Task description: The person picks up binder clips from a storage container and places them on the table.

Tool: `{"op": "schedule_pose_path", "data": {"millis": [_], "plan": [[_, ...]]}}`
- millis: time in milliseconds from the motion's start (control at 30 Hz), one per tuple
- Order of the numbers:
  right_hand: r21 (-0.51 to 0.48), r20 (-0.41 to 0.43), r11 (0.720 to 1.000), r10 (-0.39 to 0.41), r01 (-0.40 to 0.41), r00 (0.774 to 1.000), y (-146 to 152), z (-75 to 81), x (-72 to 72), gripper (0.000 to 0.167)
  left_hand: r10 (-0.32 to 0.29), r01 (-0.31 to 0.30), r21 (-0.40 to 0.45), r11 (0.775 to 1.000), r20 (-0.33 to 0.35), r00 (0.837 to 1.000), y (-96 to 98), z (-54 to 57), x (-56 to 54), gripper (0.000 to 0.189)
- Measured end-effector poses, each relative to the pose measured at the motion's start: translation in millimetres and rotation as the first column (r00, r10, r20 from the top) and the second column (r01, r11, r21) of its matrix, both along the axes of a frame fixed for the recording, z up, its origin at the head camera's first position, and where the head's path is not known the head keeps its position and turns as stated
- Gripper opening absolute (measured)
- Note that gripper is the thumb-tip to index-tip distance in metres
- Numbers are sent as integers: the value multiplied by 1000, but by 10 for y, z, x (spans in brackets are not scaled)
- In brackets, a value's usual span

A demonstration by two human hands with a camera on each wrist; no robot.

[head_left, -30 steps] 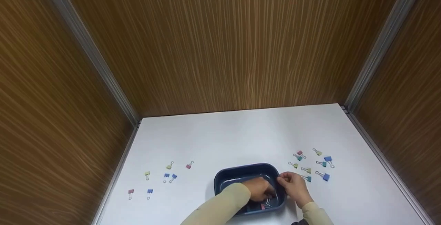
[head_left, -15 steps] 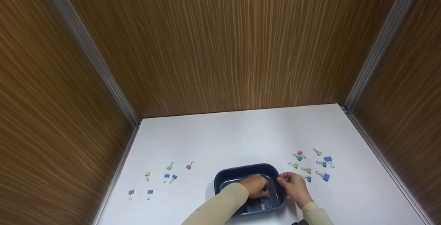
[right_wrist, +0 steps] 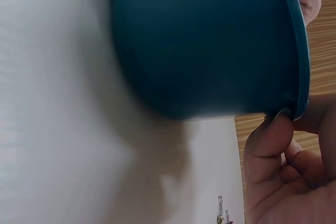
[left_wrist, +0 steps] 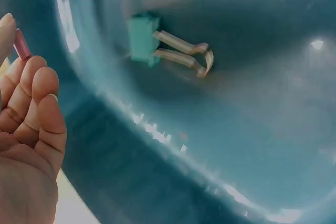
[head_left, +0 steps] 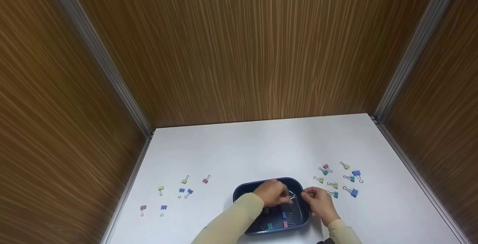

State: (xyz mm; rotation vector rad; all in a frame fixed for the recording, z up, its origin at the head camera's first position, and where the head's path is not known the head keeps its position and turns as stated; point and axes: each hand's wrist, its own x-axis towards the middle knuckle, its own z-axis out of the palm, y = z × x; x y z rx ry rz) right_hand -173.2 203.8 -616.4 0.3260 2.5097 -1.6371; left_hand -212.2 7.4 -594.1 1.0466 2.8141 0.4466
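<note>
My left hand (head_left: pixel 272 193) is over a dark blue tray (head_left: pixel 246 188), above its back half. In the left wrist view, thumb and fingers pinch a small pink piece (left_wrist: pixel 21 44), a binder clip of which little shows. Inside the tray lie a blue binder clip (head_left: pixel 285 215), a pink binder clip (head_left: pixel 286 224) and a green binder clip (left_wrist: pixel 144 40). Wire handles (head_left: pixel 292 195) show beside the left fingertips. My right hand (head_left: pixel 320 203) pinches the tray's right rim, its thumb against the edge in the right wrist view.
Several binder clips in red, yellow and blue lie spread on the white table (head_left: pixel 239 147) at left, among them a red one (head_left: pixel 143 208). Right of the tray is a closer group, with a large blue clip (head_left: pixel 354 192). Wood-grain panels (head_left: pixel 261 49) enclose the table.
My left hand has moved toward the back of the tray and slightly left, uncovering the blue clip and more of the tray floor. The right hand stays on the rim.
</note>
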Motion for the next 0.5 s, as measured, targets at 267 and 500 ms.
{"op": "schedule_pose_path", "data": {"millis": [267, 500], "plan": [[8, 5, 1000, -1, 1, 1000, 0, -5, -3, 14, 85, -82, 150, 985, -12, 996, -247, 189, -127, 24], [13, 7, 1000, -3, 3, 1000, -2, -5, -9, 12, 207, -198, 235, 951, -11, 978, -542, 242, -236, 24]]}}
